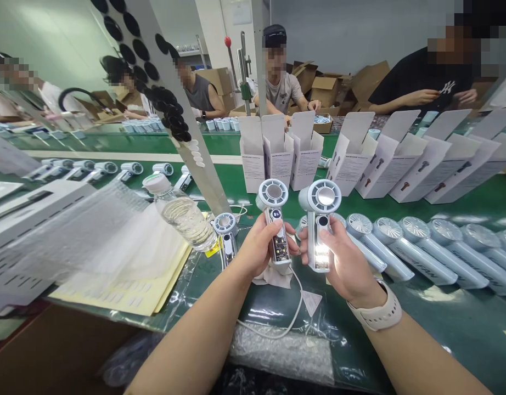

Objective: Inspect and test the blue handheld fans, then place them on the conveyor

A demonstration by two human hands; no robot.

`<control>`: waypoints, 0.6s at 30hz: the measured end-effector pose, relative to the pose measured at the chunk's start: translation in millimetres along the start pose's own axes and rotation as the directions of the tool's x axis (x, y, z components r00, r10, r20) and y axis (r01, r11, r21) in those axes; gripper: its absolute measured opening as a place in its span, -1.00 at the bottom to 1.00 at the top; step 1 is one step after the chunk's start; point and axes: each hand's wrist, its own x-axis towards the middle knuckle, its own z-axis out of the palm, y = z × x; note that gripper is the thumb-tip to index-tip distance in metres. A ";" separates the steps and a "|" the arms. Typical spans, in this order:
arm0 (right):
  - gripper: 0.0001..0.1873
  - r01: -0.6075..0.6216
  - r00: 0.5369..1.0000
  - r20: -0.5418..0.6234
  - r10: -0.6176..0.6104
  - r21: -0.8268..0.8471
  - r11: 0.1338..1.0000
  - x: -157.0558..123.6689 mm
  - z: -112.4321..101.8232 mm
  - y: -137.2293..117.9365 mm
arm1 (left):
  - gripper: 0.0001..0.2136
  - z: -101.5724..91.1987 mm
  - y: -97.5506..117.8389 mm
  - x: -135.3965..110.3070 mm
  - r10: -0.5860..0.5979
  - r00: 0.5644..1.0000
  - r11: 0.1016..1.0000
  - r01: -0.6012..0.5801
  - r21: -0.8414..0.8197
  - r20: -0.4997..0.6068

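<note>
My left hand is closed round the handle of a small white handheld fan whose display is lit; a white cable hangs from the fan's base. My right hand grips a second white fan by its handle, thumb on its front, with a bright light showing low on the handle. Both fans stand upright, side by side, above the green belt. A third fan lies on the belt just left of my left hand. A pale watch is on my right wrist.
A row of several pale blue fans lies to the right. Open white boxes stand behind. A clear water bottle lies on plastic bags and yellow paper at left. A metal strip with black pads leans across. Other people work at the far side.
</note>
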 end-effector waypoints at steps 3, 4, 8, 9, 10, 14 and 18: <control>-0.55 0.013 1.000 -0.025 -0.014 -0.032 0.999 -0.2 0.7 0.7 | -0.68 -0.5 0.0 -0.5 0.005 1.000 1.000 -0.005 0.021 -0.021; -0.54 0.006 0.999 -0.042 -0.007 -0.044 0.999 0.5 0.4 2.0 | -0.69 -0.8 -0.2 -0.5 0.013 0.999 0.999 -0.012 0.035 -0.037; -0.49 -0.047 0.994 -0.099 0.040 -0.064 0.997 4.0 0.6 12.1 | -0.72 -3.9 -2.6 1.0 0.075 0.990 0.994 -0.065 0.088 -0.119; -0.46 -0.051 0.993 -0.107 0.044 -0.063 0.997 3.9 1.8 15.7 | -0.72 -4.8 -3.7 1.6 0.098 0.986 0.992 -0.087 0.092 -0.132; -0.44 -0.052 0.993 -0.112 0.045 -0.062 0.997 3.2 3.5 19.7 | -0.71 -5.6 -4.8 2.1 0.125 0.982 0.989 -0.113 0.093 -0.139; -0.37 -0.045 0.995 -0.094 0.041 -0.042 0.998 -4.5 14.0 36.8 | -0.66 -6.7 -8.1 2.5 0.234 0.963 0.970 -0.221 0.104 -0.136; -0.40 -0.078 0.995 -0.068 0.078 0.008 0.997 -11.0 21.0 50.4 | -0.65 -3.4 -8.4 0.5 0.285 0.944 0.955 -0.264 0.134 -0.168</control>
